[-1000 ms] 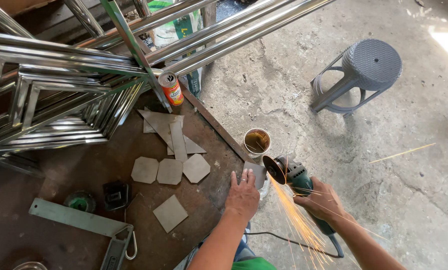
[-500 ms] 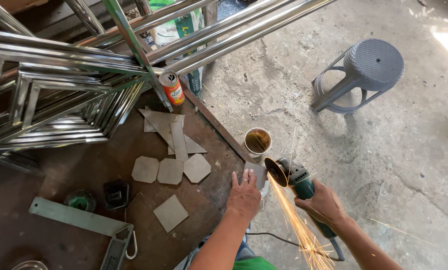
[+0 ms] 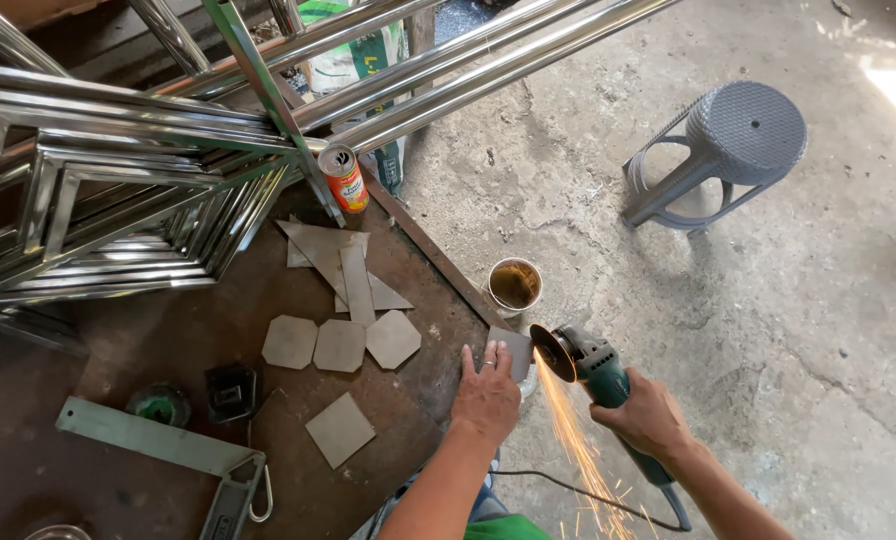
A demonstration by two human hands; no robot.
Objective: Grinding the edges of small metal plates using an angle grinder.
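Note:
My left hand (image 3: 486, 393) presses a small flat metal plate (image 3: 513, 349) down at the edge of the rusty brown worktable (image 3: 148, 350). My right hand (image 3: 648, 415) grips a green angle grinder (image 3: 598, 372). Its disc (image 3: 552, 352) touches the plate's overhanging edge, and orange sparks (image 3: 580, 450) stream down toward the floor. The grinder's black cord (image 3: 588, 492) trails below my arms.
Several cut metal plates (image 3: 340, 345) and offcuts (image 3: 333, 255) lie on the table, with a drink can (image 3: 345, 178), a square plate (image 3: 340, 429) and a green bar (image 3: 148, 438). Stainless tube frames (image 3: 118, 190) fill the left. A cup (image 3: 515, 285) and grey stool (image 3: 733, 150) stand on the concrete floor.
The grinder and my right hand have shifted slightly left against the plate. Sparks keep falling; my left hand stays on the plate.

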